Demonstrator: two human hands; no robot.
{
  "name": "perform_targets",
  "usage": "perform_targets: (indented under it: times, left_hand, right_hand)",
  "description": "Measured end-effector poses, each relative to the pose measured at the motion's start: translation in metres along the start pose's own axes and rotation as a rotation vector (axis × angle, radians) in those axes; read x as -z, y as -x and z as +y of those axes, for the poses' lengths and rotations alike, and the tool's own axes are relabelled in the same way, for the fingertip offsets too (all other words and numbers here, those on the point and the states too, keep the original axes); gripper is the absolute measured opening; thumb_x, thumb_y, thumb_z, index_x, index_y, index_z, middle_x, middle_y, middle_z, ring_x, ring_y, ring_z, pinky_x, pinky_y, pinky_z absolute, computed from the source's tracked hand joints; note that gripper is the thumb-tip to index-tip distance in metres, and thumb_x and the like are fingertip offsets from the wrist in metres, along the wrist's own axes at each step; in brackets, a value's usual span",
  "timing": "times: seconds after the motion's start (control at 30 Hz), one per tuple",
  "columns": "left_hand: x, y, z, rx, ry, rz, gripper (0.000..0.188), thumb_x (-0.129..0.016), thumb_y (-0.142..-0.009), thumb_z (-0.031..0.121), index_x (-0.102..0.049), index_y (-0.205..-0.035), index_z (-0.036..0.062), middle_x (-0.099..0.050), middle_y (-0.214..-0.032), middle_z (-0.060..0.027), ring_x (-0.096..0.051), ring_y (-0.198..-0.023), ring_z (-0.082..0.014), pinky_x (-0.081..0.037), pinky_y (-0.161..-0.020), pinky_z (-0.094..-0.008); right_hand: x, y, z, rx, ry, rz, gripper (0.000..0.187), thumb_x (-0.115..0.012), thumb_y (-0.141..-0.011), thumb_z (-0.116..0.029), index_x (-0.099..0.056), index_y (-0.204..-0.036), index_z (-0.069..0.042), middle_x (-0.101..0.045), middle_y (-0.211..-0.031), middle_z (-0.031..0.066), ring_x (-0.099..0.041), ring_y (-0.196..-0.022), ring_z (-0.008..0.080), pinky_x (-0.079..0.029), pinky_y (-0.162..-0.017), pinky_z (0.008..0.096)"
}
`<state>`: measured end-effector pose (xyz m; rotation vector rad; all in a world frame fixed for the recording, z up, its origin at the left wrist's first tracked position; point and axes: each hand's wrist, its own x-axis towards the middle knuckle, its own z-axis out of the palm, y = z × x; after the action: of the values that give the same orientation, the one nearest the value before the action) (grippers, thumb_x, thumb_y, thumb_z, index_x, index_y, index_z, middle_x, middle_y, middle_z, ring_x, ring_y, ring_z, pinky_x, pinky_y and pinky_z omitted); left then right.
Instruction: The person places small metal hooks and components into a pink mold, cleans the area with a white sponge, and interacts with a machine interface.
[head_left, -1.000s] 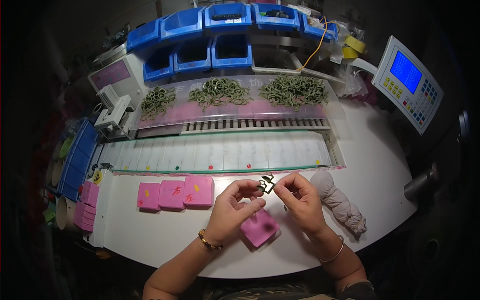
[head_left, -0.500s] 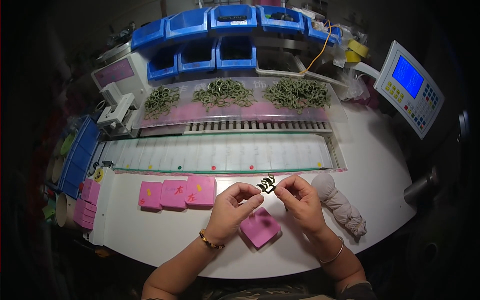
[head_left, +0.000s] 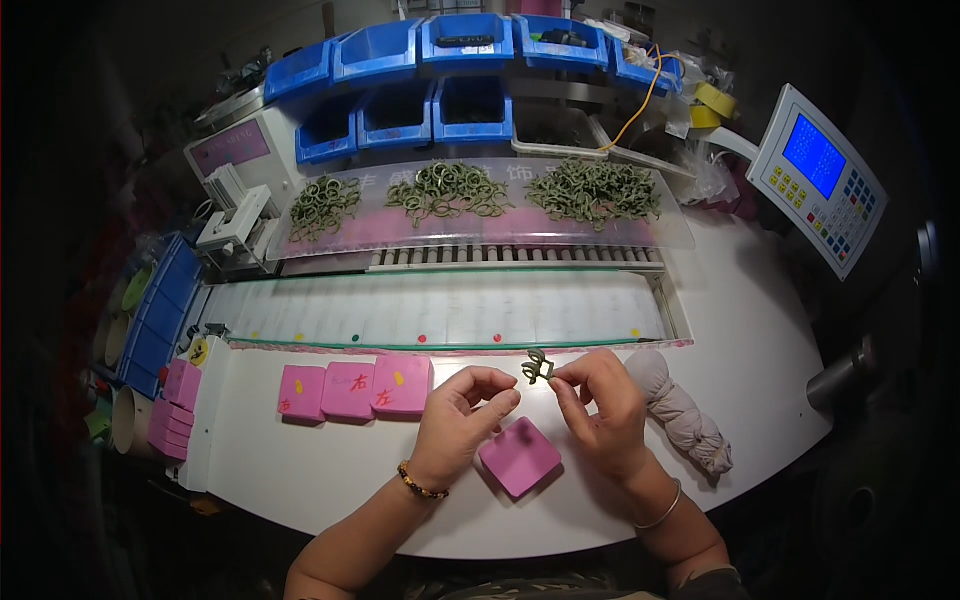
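Between thumb and forefinger my right hand (head_left: 603, 405) pinches a small dark green piece (head_left: 538, 366) with curled loops and a square, frame-like part. My left hand (head_left: 465, 412) is just left of it, thumb and forefinger curved toward the piece with a small gap between their tips; it appears to hold nothing. Below both hands a pink square block (head_left: 520, 457) lies on the white table (head_left: 390, 500). Beyond, three piles of similar green curled pieces, a left pile (head_left: 322, 205), a middle pile (head_left: 450, 190) and a right pile (head_left: 594, 190), rest on a clear tray (head_left: 400, 236).
A white belt (head_left: 450, 305) with coloured dots crosses behind my hands. Three pink blocks (head_left: 350, 390) stand left, a twisted grey cloth bundle (head_left: 690, 425) right. Blue bins (head_left: 472, 105) line the back; a control panel (head_left: 820, 180) stands at right, a grey cylinder (head_left: 843, 372) below it.
The green piece has turned in my right fingers and moved slightly away from my left fingertips. The belt's dots have shifted a little left.
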<state>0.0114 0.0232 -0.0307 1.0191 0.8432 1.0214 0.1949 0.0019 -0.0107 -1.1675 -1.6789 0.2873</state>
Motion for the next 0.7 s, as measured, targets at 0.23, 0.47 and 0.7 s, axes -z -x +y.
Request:
perform_targets:
  times: [0.23, 0.47, 0.7]
  left_hand:
    - [0.002, -0.001, 0.001, -0.012, -0.021, 0.022, 0.017, -0.068, -0.089, 0.006, -0.062, -0.104, 0.0017, -0.061, -0.086, -0.0013, -0.057, -0.072, -0.0067, -0.049, -0.062, -0.0220]
    - [0.011, 0.000, 0.004, 0.083, 0.046, 0.086, 0.016, -0.067, -0.090, 0.008, -0.061, -0.104, 0.0019, -0.061, -0.088, -0.0025, -0.057, -0.074, -0.0067, -0.048, -0.063, -0.0217]
    - [0.011, -0.005, -0.002, 0.105, 0.080, 0.087, 0.019, -0.068, -0.089, 0.009, -0.061, -0.105, 0.0014, -0.061, -0.086, -0.0027, -0.057, -0.069, -0.0065, -0.048, -0.061, -0.0218]
  right_hand:
    - [0.005, -0.007, 0.000, 0.177, 0.274, -0.009, 0.012, -0.071, -0.078, -0.004, -0.063, -0.087, -0.006, -0.061, -0.080, 0.0072, -0.061, -0.067, 0.0264, -0.047, -0.057, 0.0349]
    - [0.045, -0.092, 0.011, -0.072, 0.372, -0.830, 0.009, -0.067, -0.080, -0.012, -0.066, -0.082, -0.004, -0.066, -0.077, 0.0130, -0.064, -0.071, 0.0293, -0.049, -0.064, 0.0379]
    - [0.056, -0.217, 0.069, 0.014, 0.075, 0.248, 0.026, -0.070, -0.084, -0.015, -0.068, -0.104, 0.001, -0.071, -0.088, 0.0113, -0.065, -0.071, 0.0169, -0.051, -0.064, 0.0304]
